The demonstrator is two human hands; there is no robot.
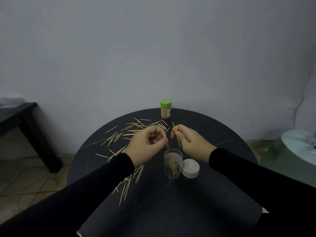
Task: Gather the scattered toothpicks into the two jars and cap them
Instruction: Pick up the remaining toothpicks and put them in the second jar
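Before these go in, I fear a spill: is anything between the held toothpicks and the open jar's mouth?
Nothing visible. Left hand and right hand pinch toothpicks above the uncapped clear jar; its white cap sits beside it.

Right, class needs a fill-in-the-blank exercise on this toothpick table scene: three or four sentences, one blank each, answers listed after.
1. The capped jar at the table's far edge has a ____ lid.
2. The white lid sits beside the open jar, on the ____.
3. The left hand and right hand each pinch ____.
4. Most loose toothpicks lie on the person's ____ side.

Answers: green; table; toothpicks; left
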